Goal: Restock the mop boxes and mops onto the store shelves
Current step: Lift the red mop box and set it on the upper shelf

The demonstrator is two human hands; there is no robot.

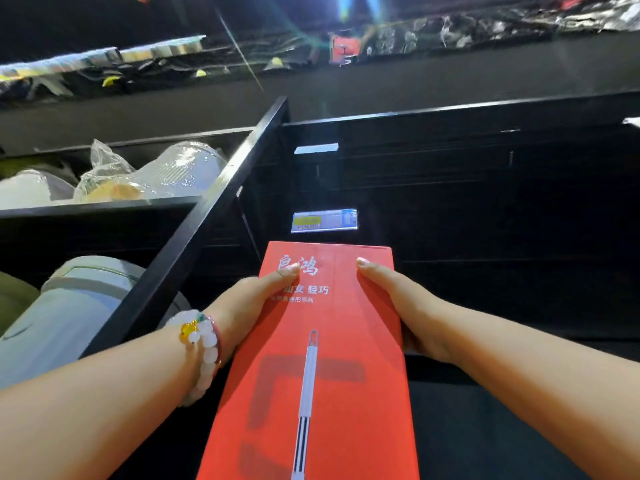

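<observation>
Reaching forward from the lower corners of the view, both forearms converge on one red mop box (pixel 325 358). Left hand (pixel 252 306) clasps the box's left long edge, thumb laid across the printed top face; a bead bracelet (pixel 202 351) circles that wrist. Right hand (pixel 405 306) clasps the opposite long edge in mirror fashion, thumb on top, the other fingers hidden under the box. Count: one box, two hands, one bracelet, two shelf labels. Box orientation: long axis runs away from the person, the far short end aimed at the dark shelf bay (pixel 467 209) ahead, just below a yellow-and-blue price label (pixel 324 220); a second, white label (pixel 316 148) sits higher. The mop printed on the top face lies along the same axis. Left of a black divider rail (pixel 207 209), plastic-wrapped goods (pixel 156 174) and a pale grey bin (pixel 79 306) occupy neighbouring shelves.
</observation>
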